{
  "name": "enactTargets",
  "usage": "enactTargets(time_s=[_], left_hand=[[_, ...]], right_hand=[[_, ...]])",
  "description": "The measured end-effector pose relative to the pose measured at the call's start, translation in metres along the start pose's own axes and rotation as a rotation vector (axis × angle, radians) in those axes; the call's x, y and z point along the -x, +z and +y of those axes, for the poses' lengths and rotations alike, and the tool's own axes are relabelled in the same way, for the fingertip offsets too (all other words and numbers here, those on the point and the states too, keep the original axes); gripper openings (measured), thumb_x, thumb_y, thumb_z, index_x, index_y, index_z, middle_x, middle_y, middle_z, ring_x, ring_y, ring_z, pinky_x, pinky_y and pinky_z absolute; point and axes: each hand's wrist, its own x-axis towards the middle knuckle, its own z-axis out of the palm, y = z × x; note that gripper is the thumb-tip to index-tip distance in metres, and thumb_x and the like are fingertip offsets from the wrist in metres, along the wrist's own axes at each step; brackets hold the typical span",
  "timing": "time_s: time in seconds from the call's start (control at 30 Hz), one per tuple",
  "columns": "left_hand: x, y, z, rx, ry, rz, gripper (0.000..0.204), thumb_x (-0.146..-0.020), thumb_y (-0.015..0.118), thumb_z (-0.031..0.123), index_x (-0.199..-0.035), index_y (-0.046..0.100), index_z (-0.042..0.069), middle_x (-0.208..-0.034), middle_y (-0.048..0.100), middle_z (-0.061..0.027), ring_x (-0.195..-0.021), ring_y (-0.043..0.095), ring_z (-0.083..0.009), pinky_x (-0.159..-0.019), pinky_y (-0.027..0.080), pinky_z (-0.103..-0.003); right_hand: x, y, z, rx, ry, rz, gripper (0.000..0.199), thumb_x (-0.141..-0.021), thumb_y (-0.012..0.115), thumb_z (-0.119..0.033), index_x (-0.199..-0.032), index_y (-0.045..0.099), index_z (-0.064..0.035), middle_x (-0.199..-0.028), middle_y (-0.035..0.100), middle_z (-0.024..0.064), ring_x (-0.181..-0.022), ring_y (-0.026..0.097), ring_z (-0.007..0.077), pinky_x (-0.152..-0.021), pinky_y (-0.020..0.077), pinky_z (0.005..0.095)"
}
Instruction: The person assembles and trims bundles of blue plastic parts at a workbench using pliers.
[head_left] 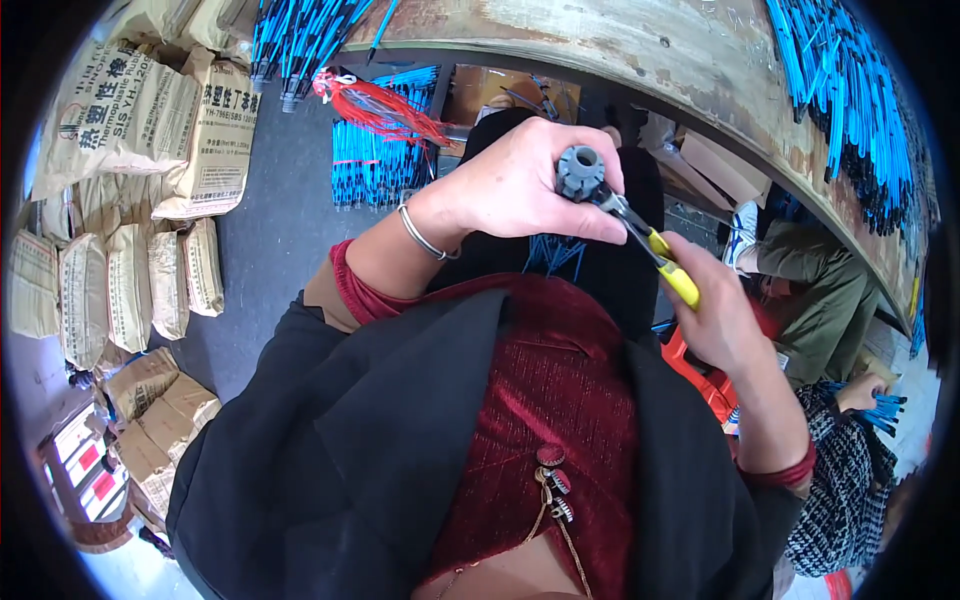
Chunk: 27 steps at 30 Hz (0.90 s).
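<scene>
The left hand (540, 180) wraps its fingers round a grey fitting (579, 176); the right hand (722, 310) grasps yellow-handled pliers (680, 285), their nose at the fitting, just beside the left thumb (592, 222). Sacks (222, 140), contents hidden, stand well left of the fingers.

Clearly a workshop, shown by yellow-handled pliers (681, 286) held over the lap, a worn wooden counter (600, 28) heaped with blue-and-black strips (850, 115), bulky paper sacks (140, 110) piled leftward, and, near the warped rim, possibly cardboard boxes (150, 447).
</scene>
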Motion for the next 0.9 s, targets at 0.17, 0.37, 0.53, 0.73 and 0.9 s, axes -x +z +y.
enactTargets(time_s=[0.17,0.37,0.53,0.73,0.9], left_hand=[[0.005,-0.004,-0.004,0.036,-0.029,0.000,0.025,-0.065,0.077,0.005,-0.084,0.061,0.002,-0.081,0.062,-0.0053,-0.075,0.058,-0.0130,-0.068,0.046,-0.026],[0.007,-0.004,0.000,0.013,0.007,-0.044,0.026,-0.064,0.077,0.006,-0.085,0.061,0.002,-0.082,0.062,-0.0064,-0.075,0.059,-0.0139,-0.069,0.047,-0.027],[0.001,0.000,-0.007,0.043,-0.051,0.046,0.025,-0.067,0.076,0.008,-0.085,0.061,0.002,-0.082,0.062,-0.0053,-0.074,0.058,-0.0131,-0.070,0.047,-0.026],[0.006,-0.006,-0.022,0.342,0.024,0.327,0.021,-0.075,0.071,0.007,-0.091,0.059,0.000,-0.079,0.062,-0.0036,-0.074,0.058,-0.0119,-0.070,0.048,-0.025],[0.020,-0.026,-0.017,0.198,0.031,0.293,0.018,-0.082,0.062,0.010,-0.096,0.057,0.000,-0.080,0.061,-0.0060,-0.077,0.059,-0.0158,-0.079,0.048,-0.031]], right_hand=[[-0.004,0.010,-0.005,-0.078,-0.029,0.057,0.037,-0.083,0.053,-0.001,-0.118,0.046,0.0026,-0.074,0.058,0.0132,-0.064,0.059,0.0287,-0.064,0.0482,0.0333],[-0.015,-0.054,-0.063,-0.323,0.485,-0.308,0.031,-0.083,0.055,-0.006,-0.113,0.048,0.0019,-0.068,0.058,0.0164,-0.061,0.059,0.0307,-0.060,0.0481,0.0351],[-0.011,-0.031,-0.066,-0.164,0.333,-0.199,0.031,-0.082,0.058,-0.009,-0.109,0.049,0.0023,-0.069,0.059,0.0225,-0.064,0.061,0.0345,-0.060,0.0481,0.0394],[-0.040,-0.040,-0.027,0.202,0.019,0.169,0.030,-0.079,0.062,-0.014,-0.105,0.055,-0.0013,-0.073,0.061,0.0199,-0.067,0.061,0.0354,-0.062,0.0489,0.0395],[-0.098,-0.067,-0.025,0.925,0.350,0.422,0.024,-0.078,0.065,-0.027,-0.083,0.058,-0.0044,-0.068,0.060,0.0109,-0.063,0.060,0.0256,-0.057,0.0457,0.0359]])
